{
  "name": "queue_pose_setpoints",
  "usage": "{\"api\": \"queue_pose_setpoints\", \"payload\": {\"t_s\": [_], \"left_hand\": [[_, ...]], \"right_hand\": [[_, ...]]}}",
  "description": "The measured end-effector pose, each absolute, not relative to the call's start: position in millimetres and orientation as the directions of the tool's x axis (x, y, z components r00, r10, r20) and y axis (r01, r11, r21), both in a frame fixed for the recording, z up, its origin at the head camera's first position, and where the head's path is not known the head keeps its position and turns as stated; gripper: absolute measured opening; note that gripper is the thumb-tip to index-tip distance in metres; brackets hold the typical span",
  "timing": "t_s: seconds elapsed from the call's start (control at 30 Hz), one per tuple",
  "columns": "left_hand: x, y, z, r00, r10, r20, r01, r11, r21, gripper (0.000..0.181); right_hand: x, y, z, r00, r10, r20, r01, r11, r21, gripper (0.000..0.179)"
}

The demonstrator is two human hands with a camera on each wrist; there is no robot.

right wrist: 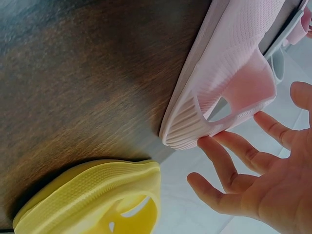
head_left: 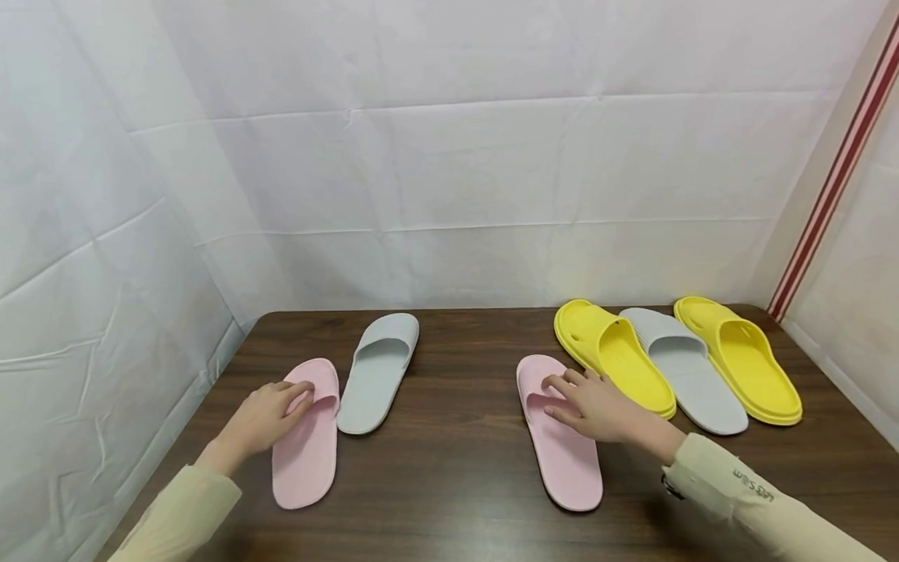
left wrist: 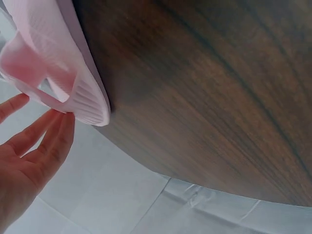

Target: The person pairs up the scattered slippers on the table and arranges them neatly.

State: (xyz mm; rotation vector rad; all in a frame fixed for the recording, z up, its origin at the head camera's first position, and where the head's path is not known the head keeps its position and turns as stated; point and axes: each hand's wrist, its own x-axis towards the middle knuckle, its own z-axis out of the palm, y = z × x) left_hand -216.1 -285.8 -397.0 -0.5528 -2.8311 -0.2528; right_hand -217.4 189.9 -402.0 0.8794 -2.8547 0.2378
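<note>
On the left of the head view, my left hand [head_left: 272,414] touches the strap of a pink slipper [head_left: 306,468]. In the left wrist view its fingertips [left wrist: 66,119] meet the top of that strap, not curled round it. My right hand [head_left: 597,402] rests with spread fingers on the strap of the other pink slipper [head_left: 569,468]. The right wrist view shows some fingertips [right wrist: 207,144] against this strap and the thumb apart from it. Both pink slippers lie flat, toes toward the back.
A grey slipper [head_left: 375,386] lies right beside the left pink one. Further right, a yellow slipper [head_left: 635,371], another grey slipper [head_left: 698,386] and a second yellow slipper [head_left: 755,375] lie close together. All are on the brown wooden table [head_left: 435,484], with white cloth [head_left: 477,172] behind.
</note>
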Motion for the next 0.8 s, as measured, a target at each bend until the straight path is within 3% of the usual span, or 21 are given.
{"api": "queue_pose_setpoints", "payload": {"t_s": [0.8], "left_hand": [[-153.1,-265.7,-402.7,-0.856,0.367,0.365,0.39,0.921,-0.011,0.026]], "right_hand": [[-217.0,190.8,-405.4,-0.806,-0.552,0.213,-0.58,0.808,-0.1,0.031]]}}
